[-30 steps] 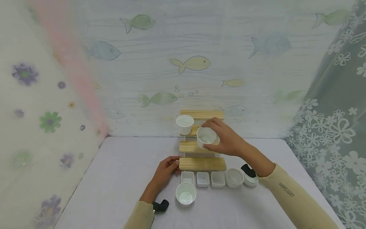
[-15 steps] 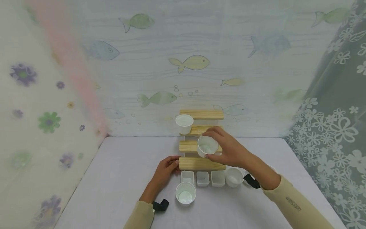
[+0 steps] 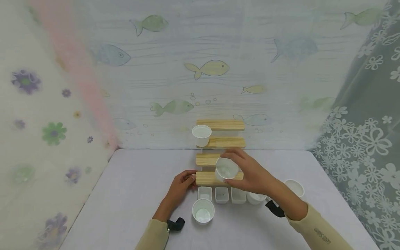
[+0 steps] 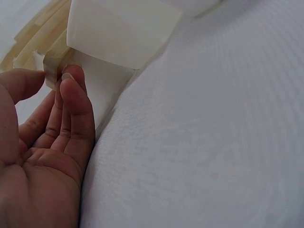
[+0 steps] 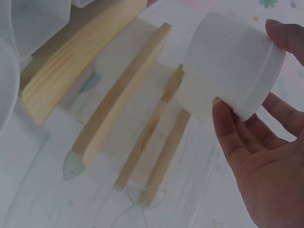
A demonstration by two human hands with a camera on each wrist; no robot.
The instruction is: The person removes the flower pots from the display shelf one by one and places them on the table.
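Observation:
A tiered wooden rack (image 3: pixel 222 142) of pale slats stands at the back of the table. My left hand (image 3: pixel 180 187) holds the left end of its lowest slat (image 3: pixel 204 178); in the left wrist view, thumb and fingertips pinch that slat end (image 4: pixel 53 61). In front of the lower slats, my right hand (image 3: pixel 251 172) grips a white round plastic cup (image 3: pixel 225 170) near its rim, tilted so its inside faces the head camera. The right wrist view shows the cup's side (image 5: pixel 228 59) between thumb and fingers. Another white cup (image 3: pixel 201 136) stands on an upper slat at the left.
Small square white containers (image 3: pixel 221 195) line up before the rack, with a round tub (image 3: pixel 257 198) at their right. A white cup (image 3: pixel 203 211) stands in front of them. A round white container (image 3: pixel 294 188) lies partly behind my right forearm. A fish-patterned cloth (image 3: pixel 212 86) hangs behind the table.
My right hand has lowered the cup from the middle slats toward the lowest slat, bringing it nearer to me. The left hand has stayed at the rack's lowest slat.

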